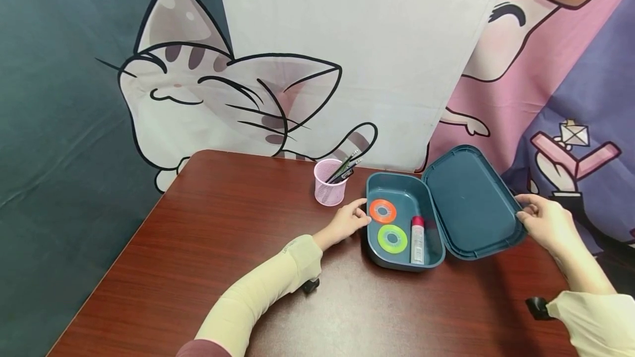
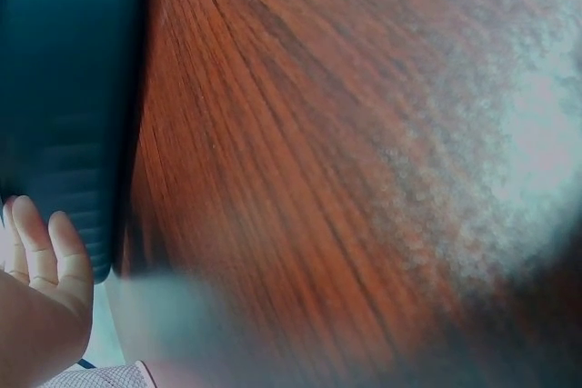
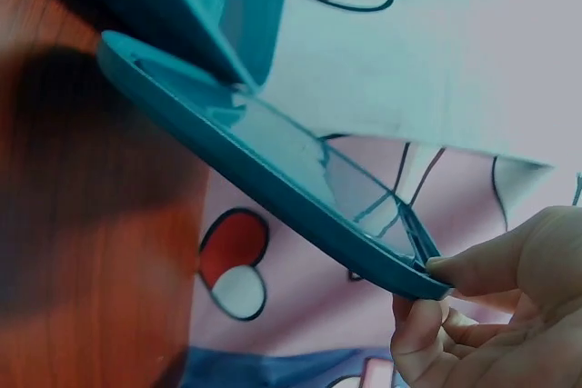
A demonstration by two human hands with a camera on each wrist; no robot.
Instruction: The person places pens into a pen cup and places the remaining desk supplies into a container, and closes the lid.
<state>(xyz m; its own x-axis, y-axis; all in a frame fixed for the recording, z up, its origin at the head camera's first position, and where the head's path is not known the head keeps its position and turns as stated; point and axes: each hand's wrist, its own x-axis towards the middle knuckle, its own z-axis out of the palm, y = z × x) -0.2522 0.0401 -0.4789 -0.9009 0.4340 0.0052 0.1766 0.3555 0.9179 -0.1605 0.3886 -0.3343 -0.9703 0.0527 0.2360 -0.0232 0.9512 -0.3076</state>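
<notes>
A dark teal plastic box [image 1: 404, 265] lies open on the table, its lid [image 1: 471, 203] swung out to the right. My left hand [image 1: 345, 221] rests against the box's left side, fingertips at the rim. In the left wrist view its fingers [image 2: 68, 247] lie along the outer wall. My right hand [image 1: 549, 222] pinches the lid's far right edge between thumb and fingers, holding it tilted up off the table. Inside the box are an orange ring-shaped disc [image 1: 382, 211], a lime-green one [image 1: 392, 238] and a white tube with a red cap [image 1: 418, 241].
Behind the left hand stands a pink mesh cup [image 1: 329, 183] holding several pens and pencils. The reddish-brown wooden table [image 1: 238, 208] extends left and in front of the box. A cartoon-printed cloth [image 1: 317, 26] hangs along the table's back edge.
</notes>
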